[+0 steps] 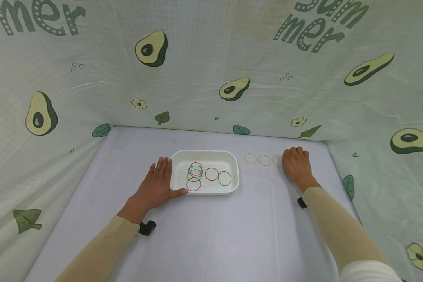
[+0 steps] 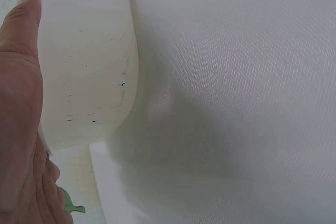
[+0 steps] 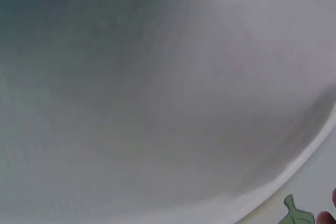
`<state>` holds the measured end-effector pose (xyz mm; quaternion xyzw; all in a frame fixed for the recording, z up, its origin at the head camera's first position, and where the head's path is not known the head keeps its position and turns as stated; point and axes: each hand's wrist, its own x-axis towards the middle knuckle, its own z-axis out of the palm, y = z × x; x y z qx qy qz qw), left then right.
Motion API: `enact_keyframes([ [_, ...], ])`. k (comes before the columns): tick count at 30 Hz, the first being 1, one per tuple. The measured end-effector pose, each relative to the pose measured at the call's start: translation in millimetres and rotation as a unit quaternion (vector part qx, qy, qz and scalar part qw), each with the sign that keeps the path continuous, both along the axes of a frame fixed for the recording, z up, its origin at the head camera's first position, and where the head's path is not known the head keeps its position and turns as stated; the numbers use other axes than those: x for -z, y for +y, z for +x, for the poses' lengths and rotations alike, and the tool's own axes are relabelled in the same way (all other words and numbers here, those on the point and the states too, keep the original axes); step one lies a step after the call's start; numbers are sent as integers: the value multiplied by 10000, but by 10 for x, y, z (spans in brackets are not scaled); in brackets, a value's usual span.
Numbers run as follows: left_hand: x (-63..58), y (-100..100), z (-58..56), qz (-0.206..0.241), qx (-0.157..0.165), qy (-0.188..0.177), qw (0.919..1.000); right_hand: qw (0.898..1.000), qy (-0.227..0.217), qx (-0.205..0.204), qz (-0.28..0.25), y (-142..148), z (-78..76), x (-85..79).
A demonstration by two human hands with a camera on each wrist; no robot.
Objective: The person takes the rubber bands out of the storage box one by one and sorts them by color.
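A white tray lies on the table with several thin red and green rubber bands in it, some overlapping at its left. My left hand rests against the tray's left end, fingers straight and thumb spread along the near rim. In the left wrist view that hand lies along the tray's outer wall. Right of the tray, yellow rubber bands form a row. My right hand is bent down over the right end, covering part of the rightmost yellow band. Its fingertips are hidden, so I cannot tell whether they pinch it.
White cloth covers the table. A curtain printed with avocados and leaves hangs behind and along both sides. Inside the tray, a red rubber band and a green rubber band lie side by side at the right.
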<state>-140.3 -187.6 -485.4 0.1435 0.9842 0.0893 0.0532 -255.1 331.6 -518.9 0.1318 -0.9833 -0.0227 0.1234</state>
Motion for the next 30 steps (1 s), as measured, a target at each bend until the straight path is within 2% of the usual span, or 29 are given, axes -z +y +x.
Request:
enact_keyframes([
  [9, 38, -8, -5, -30, -42, -65, 10000, 9997, 183, 50, -164, 11, 0, 16],
  [16, 42, -12, -3, -23, -22, -55, 10000, 9997, 24, 236, -90, -50, 19, -7],
  [20, 31, -10, -1, -18, -19, -29, 10000, 9994, 80, 260, -202, -114, 20, -26],
  [30, 20, -4, -13, 1, -27, 60, 10000, 9969, 665, -102, -411, -349, -5, -136],
])
